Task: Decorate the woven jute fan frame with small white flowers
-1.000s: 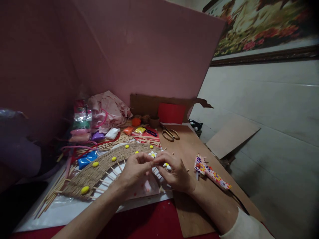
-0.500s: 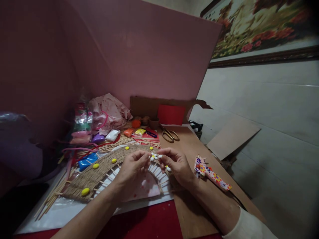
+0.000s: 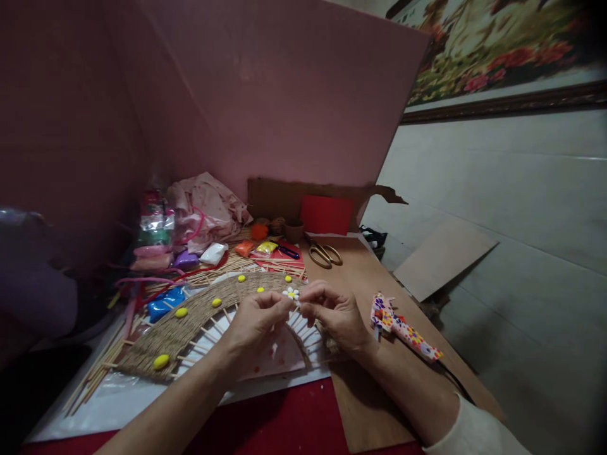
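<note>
A woven twine fan shape (image 3: 199, 322) with stick ribs lies in front of me, dotted with yellow clay ovals (image 3: 161, 361). On its band, right between my fingertips, is a small clay flower (image 3: 291, 293) with white petals around a yellow centre. My left hand (image 3: 258, 322) is closed in a pinch just below the flower's left side. Close by, my right hand (image 3: 334, 316) also has thumb and forefinger pinched, at the flower's lower right. Whatever either pinch holds is too small or hidden to make out. The fan's right end is partly covered by my right hand.
Gold-handled scissors (image 3: 325, 255) lie on the brown board (image 3: 360, 278). A flower-patterned glue gun (image 3: 403, 328) rests to the right. Clay packets, including a blue one (image 3: 165, 304), and thin sticks (image 3: 90, 373) are at the left. A pink panel (image 3: 265, 95) stands behind.
The white bit at my right fingertips is no longer visible there, and the flower shows a fuller ring of petals. Both hands have shifted slightly lower relative to the flower.
</note>
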Tool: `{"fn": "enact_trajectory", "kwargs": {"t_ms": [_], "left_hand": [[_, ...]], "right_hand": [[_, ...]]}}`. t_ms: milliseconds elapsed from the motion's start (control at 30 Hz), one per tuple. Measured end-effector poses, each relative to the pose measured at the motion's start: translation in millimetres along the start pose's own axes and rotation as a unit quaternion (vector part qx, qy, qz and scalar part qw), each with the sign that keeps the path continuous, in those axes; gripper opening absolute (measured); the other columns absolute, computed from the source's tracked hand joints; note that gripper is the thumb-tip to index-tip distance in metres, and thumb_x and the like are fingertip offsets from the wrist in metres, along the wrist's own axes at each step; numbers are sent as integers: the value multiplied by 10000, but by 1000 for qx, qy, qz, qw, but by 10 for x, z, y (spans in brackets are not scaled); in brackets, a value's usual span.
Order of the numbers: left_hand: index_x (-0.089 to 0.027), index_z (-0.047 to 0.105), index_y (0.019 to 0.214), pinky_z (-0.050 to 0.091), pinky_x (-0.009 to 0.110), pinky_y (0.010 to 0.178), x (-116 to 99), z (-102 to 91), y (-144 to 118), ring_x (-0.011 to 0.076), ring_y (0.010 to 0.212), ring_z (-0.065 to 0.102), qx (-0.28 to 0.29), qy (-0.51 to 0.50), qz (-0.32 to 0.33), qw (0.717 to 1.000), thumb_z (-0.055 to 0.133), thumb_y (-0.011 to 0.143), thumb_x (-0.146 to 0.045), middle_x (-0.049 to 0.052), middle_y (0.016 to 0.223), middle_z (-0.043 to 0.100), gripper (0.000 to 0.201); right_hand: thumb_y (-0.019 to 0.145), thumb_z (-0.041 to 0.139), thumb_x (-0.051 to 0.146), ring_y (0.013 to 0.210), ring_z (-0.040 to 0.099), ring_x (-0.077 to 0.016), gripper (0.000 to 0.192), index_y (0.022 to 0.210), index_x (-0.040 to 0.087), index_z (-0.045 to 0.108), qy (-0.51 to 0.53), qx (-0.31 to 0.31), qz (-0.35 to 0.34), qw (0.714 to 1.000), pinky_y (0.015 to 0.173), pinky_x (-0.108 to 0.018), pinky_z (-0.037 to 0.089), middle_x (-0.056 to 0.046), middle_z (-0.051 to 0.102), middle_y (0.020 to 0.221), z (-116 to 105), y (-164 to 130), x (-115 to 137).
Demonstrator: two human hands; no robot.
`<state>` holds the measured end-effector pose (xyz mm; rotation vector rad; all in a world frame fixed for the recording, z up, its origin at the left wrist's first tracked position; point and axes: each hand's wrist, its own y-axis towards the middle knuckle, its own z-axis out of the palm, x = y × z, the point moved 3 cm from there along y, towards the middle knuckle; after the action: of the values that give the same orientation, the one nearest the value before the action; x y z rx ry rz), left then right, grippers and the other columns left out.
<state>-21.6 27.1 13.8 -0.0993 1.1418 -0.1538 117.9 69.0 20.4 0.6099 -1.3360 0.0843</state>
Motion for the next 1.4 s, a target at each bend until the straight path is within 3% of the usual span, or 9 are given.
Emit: {"fn": "enact_trajectory", "kwargs": {"t_ms": [300, 433, 567, 733, 867, 967, 1067, 1267, 1400], "left_hand": [[-135, 673, 754, 370, 191, 369, 0, 77, -64, 83, 454, 508, 44, -15, -24, 999, 756, 660, -291, 31, 680, 626, 200], [-121, 685, 715, 388, 182, 455, -15, 77, -47, 58, 479, 506, 30, -7, -8, 999, 751, 667, -246, 35, 660, 638, 149], [-132, 679, 718, 354, 194, 428, 5, 58, -21, 59, 443, 475, 18, 37, -3, 999, 732, 676, -283, 24, 655, 634, 166], [-131, 634, 669, 314, 183, 410, 20, -18, 27, 60, 420, 436, -29, 121, 54, 991, 710, 678, -268, -16, 530, 556, 156], [-154, 591, 745, 321, 187, 399, -33, -45, 35, 70, 400, 440, -57, 67, 58, 994, 668, 706, -255, -24, 537, 569, 133], [-156, 594, 858, 328, 178, 419, -93, -16, 25, 70, 440, 466, -40, 6, 56, 998, 661, 715, -230, -14, 596, 603, 175], [-144, 594, 840, 305, 162, 421, -104, 7, 25, 54, 442, 456, -7, -15, 47, 999, 676, 728, -258, -13, 602, 599, 180], [-128, 596, 810, 285, 145, 427, -67, -32, 58, 25, 416, 431, 42, 10, 58, 997, 662, 769, -366, -7, 596, 604, 250], [-138, 579, 749, 189, 148, 352, -53, -64, 71, 12, 321, 345, 25, 36, 24, 999, 649, 771, -425, -32, 477, 546, 296]], "right_hand": [[765, 688, 235, 626, 562, -110, 64, 812, 192, 678, -159, 0, -78, 984, 553, -227, 467, -6, 595, 737, -9, -59, 36], [784, 672, 217, 715, 577, -140, 25, 802, 201, 681, -215, 3, -138, 967, 624, -259, 472, -21, 599, 762, -6, -59, 83], [802, 649, 191, 730, 577, -147, 29, 817, 203, 670, -234, 11, -165, 958, 648, -275, 470, -25, 606, 768, 5, -61, 104], [795, 658, 209, 696, 568, -133, 37, 773, 180, 652, -216, 16, -133, 967, 640, -261, 462, -20, 605, 741, 27, -79, 98], [801, 653, 254, 600, 528, -91, 86, 788, 181, 609, -110, -21, -95, 989, 543, -209, 435, 13, 567, 710, -8, -83, 72], [829, 619, 300, 523, 487, -66, 127, 884, 186, 610, -74, -36, -55, 995, 476, -188, 407, 20, 563, 715, -39, -66, 37], [834, 605, 340, 494, 473, -63, 181, 861, 163, 631, -86, -29, -26, 996, 459, -186, 393, 26, 536, 642, -49, -44, 16], [778, 656, 369, 439, 452, -60, 223, 758, 153, 600, -36, -48, 5, 998, 407, -181, 388, 47, 503, 563, -52, -4, 7], [732, 701, 331, 464, 485, -65, 209, 797, 157, 605, -4, -62, 15, 998, 419, -180, 432, 41, 540, 601, -54, 21, 11]]}}
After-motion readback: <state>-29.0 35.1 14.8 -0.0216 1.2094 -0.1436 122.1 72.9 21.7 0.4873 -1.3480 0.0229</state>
